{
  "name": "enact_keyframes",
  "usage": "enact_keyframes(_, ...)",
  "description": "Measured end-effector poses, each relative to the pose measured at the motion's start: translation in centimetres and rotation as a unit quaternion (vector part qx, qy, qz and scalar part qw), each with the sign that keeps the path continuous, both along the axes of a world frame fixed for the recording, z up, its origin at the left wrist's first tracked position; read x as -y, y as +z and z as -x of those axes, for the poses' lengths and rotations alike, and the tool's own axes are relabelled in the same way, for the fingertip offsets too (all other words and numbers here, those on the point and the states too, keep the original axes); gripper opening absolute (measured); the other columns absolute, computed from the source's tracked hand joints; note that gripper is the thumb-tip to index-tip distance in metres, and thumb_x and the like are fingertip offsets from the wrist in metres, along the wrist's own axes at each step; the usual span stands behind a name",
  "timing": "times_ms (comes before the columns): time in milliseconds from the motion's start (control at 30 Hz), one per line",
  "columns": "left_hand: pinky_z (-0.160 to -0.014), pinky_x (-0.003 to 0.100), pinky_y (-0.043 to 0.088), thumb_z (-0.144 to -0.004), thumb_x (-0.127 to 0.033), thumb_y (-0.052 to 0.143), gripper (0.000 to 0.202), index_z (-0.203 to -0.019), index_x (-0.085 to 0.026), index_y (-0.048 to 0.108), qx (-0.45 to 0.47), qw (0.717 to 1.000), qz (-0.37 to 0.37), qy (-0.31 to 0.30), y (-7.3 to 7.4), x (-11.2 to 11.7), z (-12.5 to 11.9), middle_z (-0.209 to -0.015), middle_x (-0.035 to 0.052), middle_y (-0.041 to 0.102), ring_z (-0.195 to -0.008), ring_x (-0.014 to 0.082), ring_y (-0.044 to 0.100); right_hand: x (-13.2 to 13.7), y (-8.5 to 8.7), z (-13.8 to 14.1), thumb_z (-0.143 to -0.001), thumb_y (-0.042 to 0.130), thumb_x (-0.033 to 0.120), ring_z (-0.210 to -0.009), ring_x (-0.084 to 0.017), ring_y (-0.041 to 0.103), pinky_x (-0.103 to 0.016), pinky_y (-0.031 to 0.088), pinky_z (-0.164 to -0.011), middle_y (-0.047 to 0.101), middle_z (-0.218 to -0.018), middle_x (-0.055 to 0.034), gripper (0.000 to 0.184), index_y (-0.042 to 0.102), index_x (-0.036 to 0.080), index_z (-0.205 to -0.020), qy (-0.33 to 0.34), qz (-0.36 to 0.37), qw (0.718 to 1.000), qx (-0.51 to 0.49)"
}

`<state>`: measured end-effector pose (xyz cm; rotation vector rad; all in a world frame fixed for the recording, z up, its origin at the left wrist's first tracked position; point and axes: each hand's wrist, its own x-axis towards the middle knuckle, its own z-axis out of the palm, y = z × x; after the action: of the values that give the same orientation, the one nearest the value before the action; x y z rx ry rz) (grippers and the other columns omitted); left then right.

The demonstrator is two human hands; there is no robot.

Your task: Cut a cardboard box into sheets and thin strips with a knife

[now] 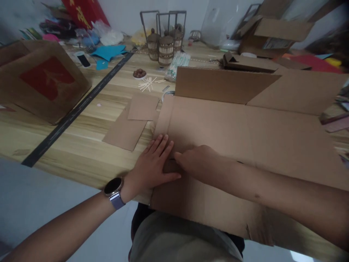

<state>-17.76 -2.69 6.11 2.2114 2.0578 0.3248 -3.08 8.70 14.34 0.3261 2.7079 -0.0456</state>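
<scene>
A large unfolded cardboard box (218,123) lies flat in front of me, its far flaps standing up. My left hand (154,165) rests on its left edge with the fingers spread and the palm down; a round-faced watch (113,186) is on that wrist. Just right of it, my right hand (195,160) is closed and pressed to the cardboard near a dark slit between two panels. Whatever its fingers may hold is hidden beneath the hand. Two cut cardboard pieces (125,129) lie overlapping on the wooden table (65,145), left of the box.
A long black strip (79,107) crosses the table at the left, beside a cardboard box with a red print (40,83). Farther back are small sticks (147,84), a dish of brown beads (139,74), bamboo lanterns (165,49) and blue sheets (109,52). An opened carton (272,36) stands back right.
</scene>
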Motion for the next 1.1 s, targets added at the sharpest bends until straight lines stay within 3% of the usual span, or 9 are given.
enact_keyframes(133,-0.121,0.053,0.021,-0.084,-0.084,0.039,0.106,-0.155,-0.006,0.029,-0.006,1.000,0.009,-0.001,0.1,0.0,0.0,-0.164,0.0233,0.019,-0.153,0.0362,0.013,-0.4,-1.1,-0.7,-0.094,0.053,0.015,-0.075,-0.026,0.076,-0.029,0.052,-0.057,0.077,-0.080,-0.0112,0.018,0.064,0.016,-0.108,0.003,-0.014,1.000,0.008)
enact_keyframes(267,-0.122,0.051,0.019,-0.084,-0.085,0.039,0.106,-0.155,-0.008,0.029,-0.009,1.000,0.007,0.002,0.0,-0.1,0.0,-0.164,0.0225,0.020,-0.153,0.0347,0.013,-0.3,-1.0,-0.7,-0.094,0.052,0.016,-0.076,-0.028,0.076,-0.031,0.053,-0.058,0.076,-0.081,-0.0123,0.020,0.064,0.017,-0.110,-0.001,-0.013,1.000,0.008)
enact_keyframes(533,-0.122,0.052,0.019,-0.084,-0.085,0.036,0.106,-0.155,-0.007,0.029,-0.013,1.000,0.006,0.001,0.1,-0.1,0.0,-0.164,0.0233,0.019,-0.153,0.0355,0.012,0.1,1.0,0.7,-0.095,0.053,0.016,-0.086,-0.031,0.076,-0.036,0.056,-0.063,0.078,-0.094,-0.0149,0.028,0.065,0.014,-0.120,-0.006,0.014,0.998,0.061)
enact_keyframes(733,-0.122,0.053,0.021,-0.084,-0.084,0.041,0.101,-0.155,-0.013,0.033,-0.010,1.000,0.003,0.000,0.1,0.0,-0.1,-0.164,0.0222,0.020,-0.153,0.0356,0.013,0.4,2.7,1.5,-0.097,0.050,0.016,-0.095,-0.031,0.074,-0.036,0.057,-0.071,0.076,-0.104,-0.0153,0.035,0.062,0.015,-0.130,-0.013,0.022,0.993,0.113)
enact_keyframes(1100,-0.121,0.054,0.021,-0.085,-0.083,0.040,0.101,-0.155,-0.011,0.032,-0.025,1.000,0.014,-0.005,0.2,0.0,0.0,-0.164,0.0237,0.017,-0.153,0.0363,0.012,0.2,1.1,0.4,-0.095,0.052,0.013,-0.091,-0.030,0.075,-0.037,0.057,-0.071,0.077,-0.096,-0.0160,0.032,0.064,0.013,-0.124,-0.015,0.012,0.996,0.085)
